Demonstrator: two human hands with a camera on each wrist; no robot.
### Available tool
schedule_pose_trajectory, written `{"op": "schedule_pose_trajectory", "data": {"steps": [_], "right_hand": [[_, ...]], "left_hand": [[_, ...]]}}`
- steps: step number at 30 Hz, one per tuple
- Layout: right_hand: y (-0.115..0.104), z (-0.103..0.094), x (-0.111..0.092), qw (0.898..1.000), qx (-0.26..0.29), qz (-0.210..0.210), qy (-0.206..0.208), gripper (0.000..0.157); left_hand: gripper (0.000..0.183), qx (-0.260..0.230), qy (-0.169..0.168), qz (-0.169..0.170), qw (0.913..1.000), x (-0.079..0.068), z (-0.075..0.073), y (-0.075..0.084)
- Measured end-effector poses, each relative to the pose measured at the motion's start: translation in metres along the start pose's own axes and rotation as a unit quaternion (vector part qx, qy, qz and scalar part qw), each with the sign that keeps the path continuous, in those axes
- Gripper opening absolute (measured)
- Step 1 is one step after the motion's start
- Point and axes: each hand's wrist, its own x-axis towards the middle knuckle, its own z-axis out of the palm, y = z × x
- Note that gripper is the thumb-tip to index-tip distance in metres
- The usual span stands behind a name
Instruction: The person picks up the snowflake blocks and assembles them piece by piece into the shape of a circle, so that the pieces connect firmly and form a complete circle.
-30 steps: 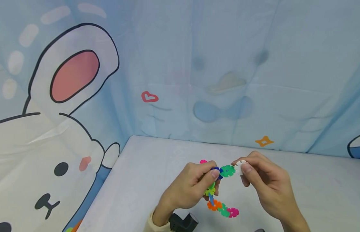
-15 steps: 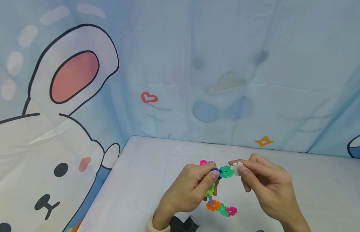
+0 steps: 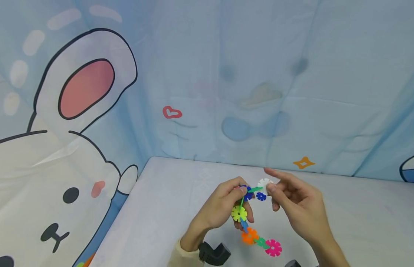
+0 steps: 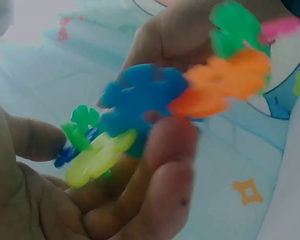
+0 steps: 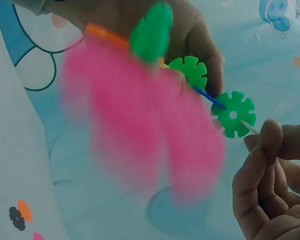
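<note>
In the head view, the left hand (image 3: 223, 204) is pinching a joined chain (image 3: 239, 211) above the counter (image 3: 367, 222), which is reaching well beyond both hands.

In the left wrist view, the blue disc (image 4: 135, 100) and orange disc (image 4: 225, 82) are already interlocking.

In the right wrist view, the right hand (image 5: 270, 185) is pinching a white disc (image 5: 249, 127) at the green disc (image 5: 245, 102); full seating isn't showing.
</note>
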Motion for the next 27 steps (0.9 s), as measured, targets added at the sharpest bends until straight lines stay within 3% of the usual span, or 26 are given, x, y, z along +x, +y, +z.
{"op": "schedule_pose_trajectory", "data": {"steps": [6, 8, 10, 13, 15, 18, 21, 24, 27], "right_hand": [[0.024, 0.0, 0.007, 0.998, 0.015, 0.06, -0.018, 0.033], [0.037, 0.0, 0.01, 0.997, -0.018, 0.081, -0.007, 0.034], [0.058, 0.002, 0.012, 0.991, -0.089, 0.097, 0.005, 0.038], [0.098, 0.008, 0.01, 0.975, -0.2, 0.098, -0.025, 0.045], [0.124, 0.013, 0.005, 0.96, -0.253, 0.091, -0.08, 0.055], [0.151, 0.022, -0.002, 0.939, -0.279, 0.087, -0.18, 0.064], [0.163, 0.029, -0.008, 0.91, -0.324, 0.09, -0.24, 0.06], [0.161, 0.032, -0.008, 0.897, -0.36, 0.085, -0.244, 0.046], [0.154, 0.033, -0.006, 0.903, -0.356, 0.099, -0.22, 0.031]], "left_hand": [[0.05, -0.067, -0.004, -0.009, 0.9977, 0.009, -0.006, -0.014], [0.048, -0.076, 0.011, -0.009, 0.997, 0.011, -0.008, -0.016], [0.045, -0.084, 0.034, -0.012, 0.9958, 0.012, -0.011, -0.018], [0.041, -0.099, 0.055, -0.013, 0.9935, 0.011, -0.014, -0.018], [0.037, -0.111, 0.065, -0.014, 0.9915, 0.011, -0.015, -0.018], [0.033, -0.111, 0.08, -0.008, 0.9906, 0.011, -0.016, -0.019], [0.033, -0.094, 0.094, -0.005, 0.991, 0.011, -0.017, -0.02], [0.033, -0.084, 0.101, -0.003, 0.9913, 0.011, -0.018, -0.02], [0.03, -0.083, 0.104, -0.002, 0.9911, 0.011, -0.019, -0.021]]}}
